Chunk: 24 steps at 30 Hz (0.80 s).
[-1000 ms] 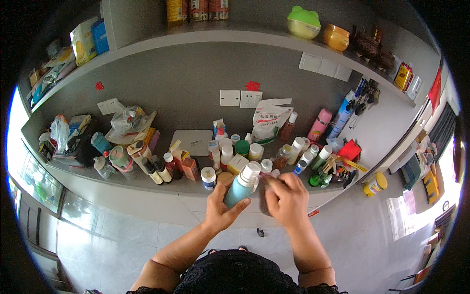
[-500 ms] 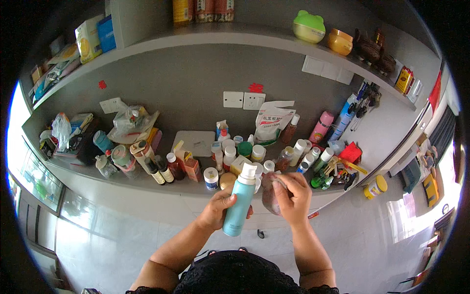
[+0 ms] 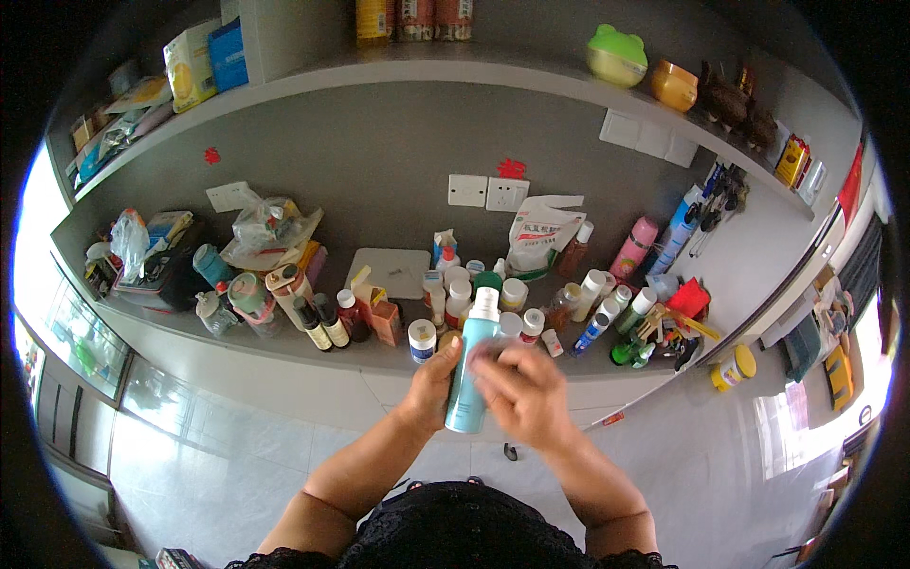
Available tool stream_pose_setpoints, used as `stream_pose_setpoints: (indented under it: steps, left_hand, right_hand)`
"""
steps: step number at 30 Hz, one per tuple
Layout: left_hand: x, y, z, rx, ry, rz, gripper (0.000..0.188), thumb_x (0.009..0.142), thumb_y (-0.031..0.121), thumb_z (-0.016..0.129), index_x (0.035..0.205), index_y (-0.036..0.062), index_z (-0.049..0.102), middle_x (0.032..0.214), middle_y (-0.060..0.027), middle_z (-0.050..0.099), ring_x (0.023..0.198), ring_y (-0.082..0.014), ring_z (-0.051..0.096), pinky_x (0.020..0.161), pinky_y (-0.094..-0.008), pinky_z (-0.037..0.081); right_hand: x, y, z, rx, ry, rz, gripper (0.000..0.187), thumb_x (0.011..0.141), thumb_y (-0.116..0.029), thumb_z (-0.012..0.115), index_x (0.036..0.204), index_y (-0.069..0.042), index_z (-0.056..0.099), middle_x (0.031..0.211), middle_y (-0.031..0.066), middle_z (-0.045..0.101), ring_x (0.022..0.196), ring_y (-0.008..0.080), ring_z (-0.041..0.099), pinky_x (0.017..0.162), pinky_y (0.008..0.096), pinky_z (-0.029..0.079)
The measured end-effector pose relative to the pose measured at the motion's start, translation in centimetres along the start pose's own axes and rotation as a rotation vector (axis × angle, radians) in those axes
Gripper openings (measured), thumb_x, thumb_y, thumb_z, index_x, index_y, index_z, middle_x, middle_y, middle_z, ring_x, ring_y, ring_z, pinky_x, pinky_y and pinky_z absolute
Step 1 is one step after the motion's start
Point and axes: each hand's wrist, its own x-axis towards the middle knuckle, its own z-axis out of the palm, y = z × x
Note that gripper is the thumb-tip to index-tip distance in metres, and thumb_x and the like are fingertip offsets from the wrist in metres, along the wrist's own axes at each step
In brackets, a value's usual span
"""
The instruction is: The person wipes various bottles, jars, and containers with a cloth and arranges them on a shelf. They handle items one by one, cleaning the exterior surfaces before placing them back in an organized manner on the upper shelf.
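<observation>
My left hand (image 3: 429, 389) is closed around a light blue bottle (image 3: 465, 403) with a white top, held upright in front of the counter's near edge. Against the bottle's upper right side lies my right hand (image 3: 527, 396), smeared by motion. Its bent fingers grip a greyish-pink cloth (image 3: 486, 355), most of which they now hide. Just beyond the hands, a white jar with a blue label (image 3: 422, 341) and a white-capped jar (image 3: 533, 325) stand on the counter.
Several small bottles and jars crowd the grey counter (image 3: 607, 379). A white pouch (image 3: 542, 237) and a pink bottle (image 3: 633, 248) stand behind them. Dark-capped bottles (image 3: 330, 322) are on the left. Overhead runs a shelf (image 3: 474, 71). A yellow tub (image 3: 735, 368) sits at the right.
My right hand has moved left with the cloth, from beside the bottle onto it. The left hand keeps its hold, and the bottle now stands more upright. The whole view has shifted slightly.
</observation>
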Motion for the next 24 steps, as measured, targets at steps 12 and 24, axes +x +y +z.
stream_pose_setpoints:
  steps: [12, 24]
  left_hand:
    - [0.1, 0.1, 0.3, -0.011, -0.263, 0.104, 0.074, 0.087, 0.064, 0.051, 0.129, 0.0025, 0.045, 0.11, -0.0086, 0.058, 0.094, -0.0204, 0.06, 0.08, -0.0362, 0.052]
    - [-0.6, 1.8, -1.6, 0.095, 0.085, 0.254, 0.054, 0.099, 0.044, 0.044, 0.119, -0.0046, 0.053, 0.111, -0.0126, 0.062, 0.093, -0.0188, 0.061, 0.083, -0.0332, 0.052]
  right_hand:
    - [3.7, 2.2, -0.2, 0.2, 0.301, 0.264, 0.019, 0.084, -0.007, 0.065, 0.1, 0.001, 0.069, 0.087, 0.0109, 0.064, 0.079, 0.0204, 0.06, 0.069, 0.0284, 0.047]
    - [-5.3, 0.1, 3.5, 0.49, -0.015, 0.434, 0.02, 0.086, -0.013, 0.066, 0.104, -0.003, 0.07, 0.081, 0.0109, 0.065, 0.072, 0.0179, 0.062, 0.062, 0.0285, 0.047]
